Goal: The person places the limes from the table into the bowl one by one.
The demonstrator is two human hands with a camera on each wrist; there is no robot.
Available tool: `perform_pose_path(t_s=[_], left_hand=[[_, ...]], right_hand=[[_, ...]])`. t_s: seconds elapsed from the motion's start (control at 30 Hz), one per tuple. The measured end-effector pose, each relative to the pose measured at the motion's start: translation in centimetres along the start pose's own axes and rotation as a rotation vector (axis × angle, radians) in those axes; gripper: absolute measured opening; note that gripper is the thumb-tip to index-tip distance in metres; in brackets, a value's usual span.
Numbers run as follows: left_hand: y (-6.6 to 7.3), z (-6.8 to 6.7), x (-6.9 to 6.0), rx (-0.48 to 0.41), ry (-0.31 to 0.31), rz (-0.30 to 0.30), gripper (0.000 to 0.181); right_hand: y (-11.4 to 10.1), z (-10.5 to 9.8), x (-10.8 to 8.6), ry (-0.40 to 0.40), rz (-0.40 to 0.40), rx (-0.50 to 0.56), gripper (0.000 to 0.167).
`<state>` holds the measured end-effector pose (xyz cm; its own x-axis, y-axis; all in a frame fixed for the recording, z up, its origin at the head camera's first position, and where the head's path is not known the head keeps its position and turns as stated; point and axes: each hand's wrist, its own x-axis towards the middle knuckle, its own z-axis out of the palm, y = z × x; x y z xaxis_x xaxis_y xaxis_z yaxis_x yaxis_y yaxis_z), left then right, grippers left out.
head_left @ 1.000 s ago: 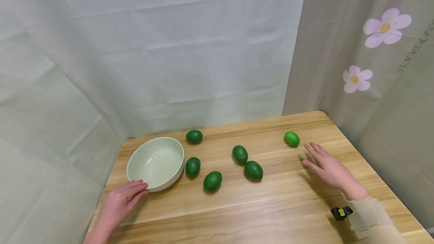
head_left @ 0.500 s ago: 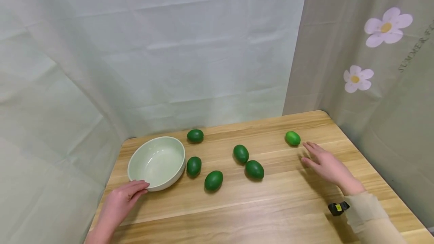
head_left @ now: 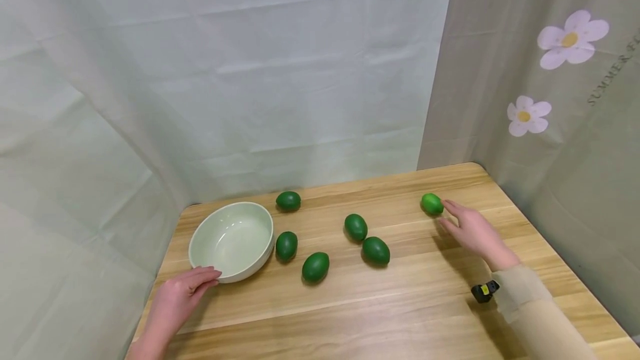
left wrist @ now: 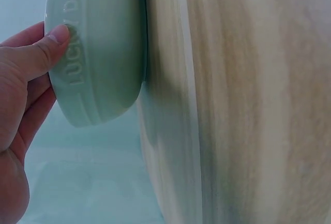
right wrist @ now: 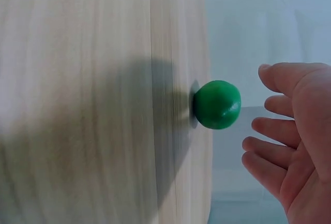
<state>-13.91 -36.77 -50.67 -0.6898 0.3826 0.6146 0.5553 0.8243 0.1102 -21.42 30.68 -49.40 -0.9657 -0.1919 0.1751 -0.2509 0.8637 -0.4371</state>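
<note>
A pale green bowl (head_left: 232,240) stands at the left of the table. My left hand (head_left: 176,300) pinches its near rim; in the left wrist view the thumb lies on the outer wall of the bowl (left wrist: 103,53), over raised lettering, with fingers behind the rim. At the far right lies a bright green lime (head_left: 431,204). Just right of it my right hand (head_left: 475,232) hovers with fingers spread and relaxed, holding nothing. The right wrist view has the lime (right wrist: 217,105) on the table, apart from the hand (right wrist: 295,136).
Several dark green avocado-like fruits lie between bowl and lime: one behind (head_left: 288,201), one beside the bowl (head_left: 286,246), one nearer the front (head_left: 315,267), and a pair mid-table (head_left: 376,251). A curtain (head_left: 310,82) hangs behind the wooden table (head_left: 340,315).
My right hand has moved left and slightly away from me, closer to the lime. The left hand keeps its grip on the bowl rim, and the fruits have not moved.
</note>
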Motion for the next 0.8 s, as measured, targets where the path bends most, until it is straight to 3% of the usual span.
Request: perform_pose_path(t_s=[0.8], left_hand=[[0.4, 0.1, 0.0, -0.008, 0.032, -0.001, 0.041]], right_hand=[[0.2, 1.4, 3.1, -0.033, 0.028, -0.032, 0.062]])
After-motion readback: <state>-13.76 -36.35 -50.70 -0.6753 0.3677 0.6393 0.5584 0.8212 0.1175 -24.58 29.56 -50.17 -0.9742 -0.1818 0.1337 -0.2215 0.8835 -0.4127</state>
